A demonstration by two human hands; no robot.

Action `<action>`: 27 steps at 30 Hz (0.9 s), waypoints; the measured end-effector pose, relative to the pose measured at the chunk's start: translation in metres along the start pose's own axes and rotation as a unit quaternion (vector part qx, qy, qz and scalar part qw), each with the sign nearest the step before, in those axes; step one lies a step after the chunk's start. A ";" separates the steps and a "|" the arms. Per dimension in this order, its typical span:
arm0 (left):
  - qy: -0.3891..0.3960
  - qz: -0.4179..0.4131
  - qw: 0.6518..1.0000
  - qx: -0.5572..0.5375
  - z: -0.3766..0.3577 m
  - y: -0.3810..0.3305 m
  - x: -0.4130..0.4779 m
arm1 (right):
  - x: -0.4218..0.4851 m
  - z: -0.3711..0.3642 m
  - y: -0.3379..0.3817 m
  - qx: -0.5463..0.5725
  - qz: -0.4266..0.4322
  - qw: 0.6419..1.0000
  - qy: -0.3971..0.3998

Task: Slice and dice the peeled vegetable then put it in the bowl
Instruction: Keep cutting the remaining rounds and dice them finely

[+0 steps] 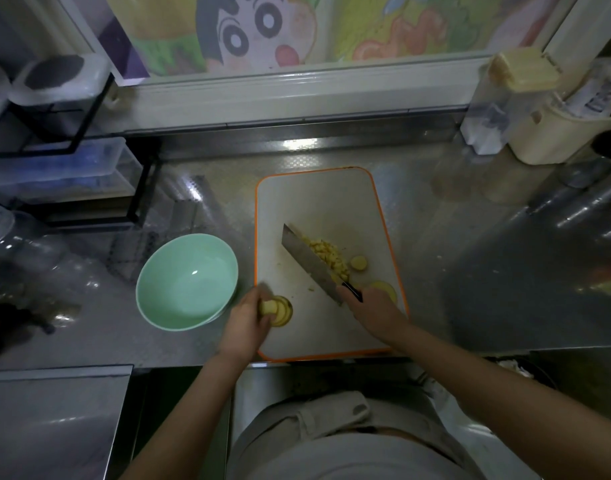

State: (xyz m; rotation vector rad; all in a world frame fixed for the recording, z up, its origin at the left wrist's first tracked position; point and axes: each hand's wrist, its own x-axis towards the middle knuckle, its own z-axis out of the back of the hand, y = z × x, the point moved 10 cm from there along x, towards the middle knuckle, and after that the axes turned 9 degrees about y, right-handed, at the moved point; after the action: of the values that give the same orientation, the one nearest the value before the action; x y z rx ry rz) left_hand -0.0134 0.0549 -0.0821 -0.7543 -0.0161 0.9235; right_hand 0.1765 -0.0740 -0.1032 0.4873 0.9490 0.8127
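Left hand (245,315): fingers curled round a vegetable piece (268,307) above stacked slices (282,311).
Right hand (369,306): cleaver (309,261) gripped by its handle.
Diced vegetable (326,255): heaped on cutting board (317,199).
Bowl (188,280): just left of board.

**A:** Fig. 1, head view. Was any lettering, brand or number legible?

**B:** None could be read. Dark print showed on the white packet (595,95) standing in the cream holder (553,140) at the far right, but it was too blurred to make out a word or a numeral.

**A:** And the cartoon panel (255,29) behind the counter?

**B:** It showed a drawn figure and coloured shapes. No characters on it could be made out.
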 end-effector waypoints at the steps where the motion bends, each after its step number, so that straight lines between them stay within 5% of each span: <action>1: 0.002 -0.004 1.000 -0.005 -0.001 -0.001 -0.001 | 0.000 0.000 0.000 0.002 -0.001 1.000 0.001; 12: 0.034 0.079 0.996 -0.022 -0.017 -0.001 -0.003 | 0.000 0.000 0.000 -0.004 -0.007 1.000 0.005; 27: -0.029 0.088 0.988 -0.127 -0.025 -0.014 0.006 | -0.015 -0.010 0.009 -0.028 0.004 1.000 0.014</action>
State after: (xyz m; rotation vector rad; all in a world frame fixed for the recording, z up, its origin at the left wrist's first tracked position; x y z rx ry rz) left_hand 0.0088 0.0397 -0.0944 -0.9768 -0.1215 1.1250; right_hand 0.1597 -0.0802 -0.0946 0.4330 0.9473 0.8529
